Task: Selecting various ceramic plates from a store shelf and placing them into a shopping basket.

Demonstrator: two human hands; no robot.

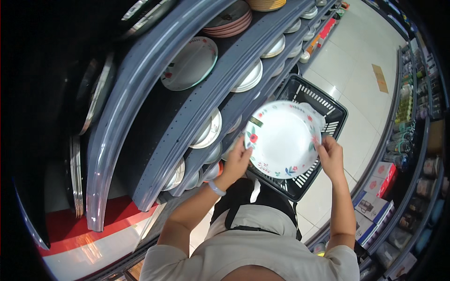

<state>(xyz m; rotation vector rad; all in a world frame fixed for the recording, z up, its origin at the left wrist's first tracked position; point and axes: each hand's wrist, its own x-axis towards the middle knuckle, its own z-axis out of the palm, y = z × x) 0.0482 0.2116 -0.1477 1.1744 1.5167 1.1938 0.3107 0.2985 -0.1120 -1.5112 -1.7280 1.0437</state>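
Between my two hands is a round white plate with red flowers and green leaves painted round its rim. My left hand grips its left edge, thumb on the upper face. At the right edge my right hand pinches the rim. A small dark sticker is on the rim's upper left. Below the plate stands a black plastic shopping basket with slotted walls; the plate hides most of its inside. Something pale and translucent shows past the plate's far edge.
On my left, grey metal shelves with clear front strips hold a similar flowered oval plate, white plate stacks and pink-edged plates. Shelves with boxes and glassware line the right. Cardboard lies on the tiled floor.
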